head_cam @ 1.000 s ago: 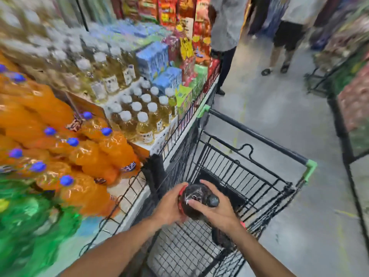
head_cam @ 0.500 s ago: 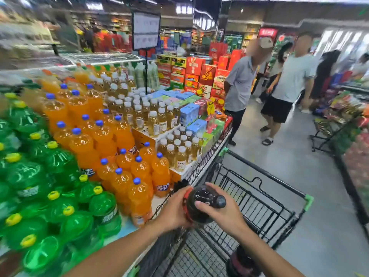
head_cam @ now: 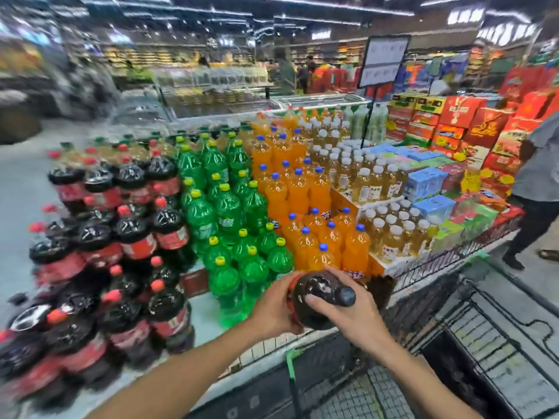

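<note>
Both hands are on one big dark cola bottle (head_cam: 320, 297), held on its side in the air just over the front edge of the drinks display, cap pointing right toward the shopping cart (head_cam: 484, 343). The left hand (head_cam: 272, 309) cups the labelled body with its fingers (head_cam: 284, 284) curled round it, and the right hand (head_cam: 351, 319) is clamped over the shoulder near the neck. To me this is the carrying step, bottle picked and not yet set down. Next it wants a swing right and down past the cart's rim, keeping both grips firm since it looks heavy, and clear of the orange bottles (head_cam: 302, 192) just behind.
</note>
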